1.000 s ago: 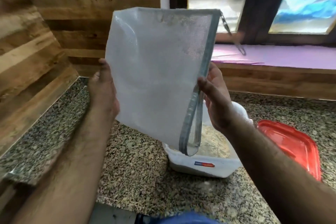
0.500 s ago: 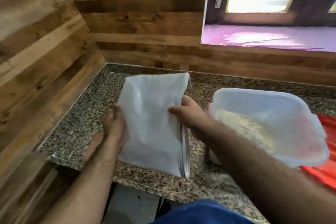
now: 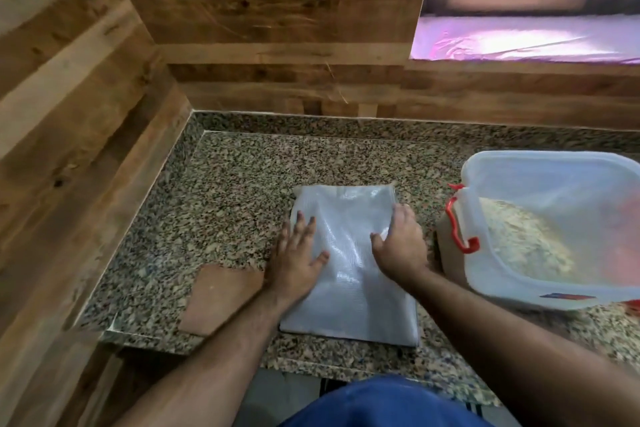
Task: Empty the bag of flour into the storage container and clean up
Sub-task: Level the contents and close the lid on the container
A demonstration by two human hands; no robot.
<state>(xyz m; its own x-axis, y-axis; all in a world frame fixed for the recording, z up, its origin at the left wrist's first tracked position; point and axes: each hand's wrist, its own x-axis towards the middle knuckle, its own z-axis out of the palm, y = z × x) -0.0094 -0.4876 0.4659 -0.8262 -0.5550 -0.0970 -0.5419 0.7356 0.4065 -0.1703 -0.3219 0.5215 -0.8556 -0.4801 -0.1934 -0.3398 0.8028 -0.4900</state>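
The empty white mesh flour bag lies flat on the granite counter, its zip edge on the right. My left hand rests flat on the bag's left edge with straight, spread fingers. My right hand presses down on the bag's right side, fingers bent slightly over the zip edge. The translucent storage container stands to the right with a heap of flour inside and a red latch on its near-left wall.
Wooden walls close off the counter on the left and at the back. A brown patch marks the counter near its front-left edge. A purple-lined window sill runs at the upper right. The counter's front edge is just below the bag.
The bag was held upright over the container, then lowered leftward onto the counter. It now lies flat, and both hands have gone from gripping its sides to pressing on it.
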